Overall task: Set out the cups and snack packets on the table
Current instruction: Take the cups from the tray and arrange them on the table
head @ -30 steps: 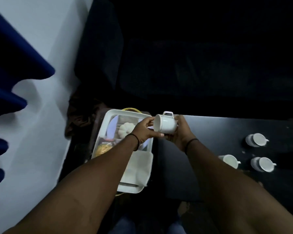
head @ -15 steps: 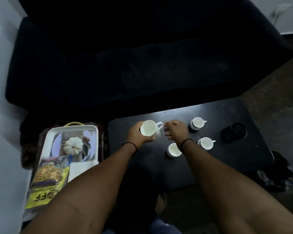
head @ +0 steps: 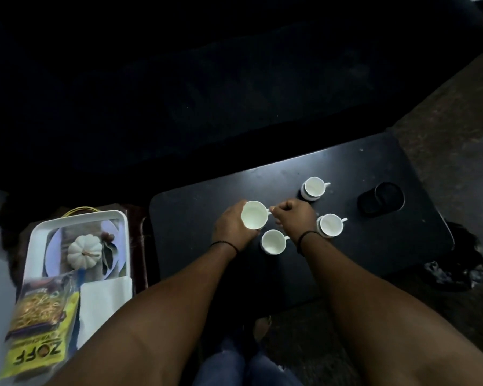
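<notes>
Cups sit on the dark table (head: 374, 254), and nearest you one (head: 273, 242) stands upright between your wrists. Just past it, your left hand (head: 232, 225) wraps the held cup (head: 254, 218), mouth up, while your right hand (head: 294, 215) pinches its handle. A third cup (head: 331, 225) stands right of that hand, a fourth (head: 314, 187) farther back. Off to your left, the snack packet (head: 41, 327) lies on the white tray (head: 37, 235).
</notes>
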